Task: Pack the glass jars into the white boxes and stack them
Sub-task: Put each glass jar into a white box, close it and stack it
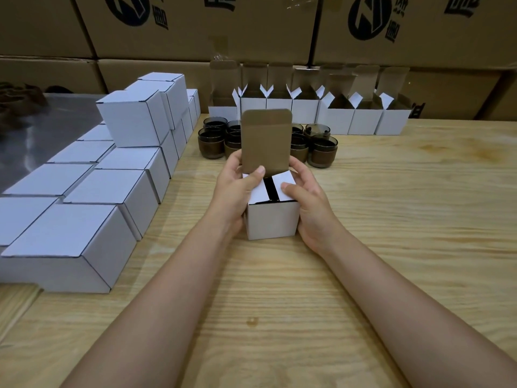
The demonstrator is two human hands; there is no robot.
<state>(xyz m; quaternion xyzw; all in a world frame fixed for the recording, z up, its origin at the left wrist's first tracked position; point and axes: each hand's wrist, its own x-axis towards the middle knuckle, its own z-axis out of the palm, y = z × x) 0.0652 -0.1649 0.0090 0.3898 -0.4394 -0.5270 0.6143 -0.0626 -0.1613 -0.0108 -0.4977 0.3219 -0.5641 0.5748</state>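
Note:
A small white box [270,221] stands on the wooden table in front of me. Its two side flaps are folded in, with a dark gap between them, and its brown lid flap [266,144] stands upright. My left hand [237,189] grips the box's left side, thumb on the left flap. My right hand [306,197] grips the right side, thumb pressing the right flap. What is inside the box is hidden. Several dark glass jars [320,152] with brown lower halves stand behind the box.
Closed white boxes [112,189] are stacked in rows at the left. A row of open white boxes [363,119] lines the back of the table. Large brown cartons [195,29] form a wall behind. The wooden table [391,219] stretches to the right.

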